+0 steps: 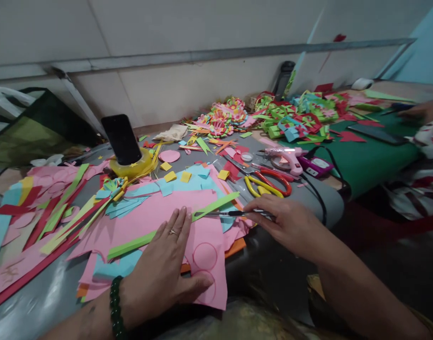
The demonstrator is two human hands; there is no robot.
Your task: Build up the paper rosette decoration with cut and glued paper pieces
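My left hand (168,264) lies flat, fingers stretched out, across a pink paper sheet (205,226) and a light green paper strip (131,244). The strip runs slantwise under its fingers. Circles are drawn on the sheet near the thumb, partly covered. My right hand (276,222) is closed around a slim silver-and-black pen-like tool (236,213). Its thin tip points left and meets the green strip just beside my left fingertips; its exact kind is unclear. Blue paper pieces (126,208) and small yellow squares (186,176) lie around the sheet.
Scissors with red and yellow handles (264,185) lie beyond my right hand, near a pink glue gun (285,156). A phone (121,139) stands in a yellow tape roll (131,165). Colourful paper flowers (223,118) are piled behind. Another person's hand (424,112) is at far right.
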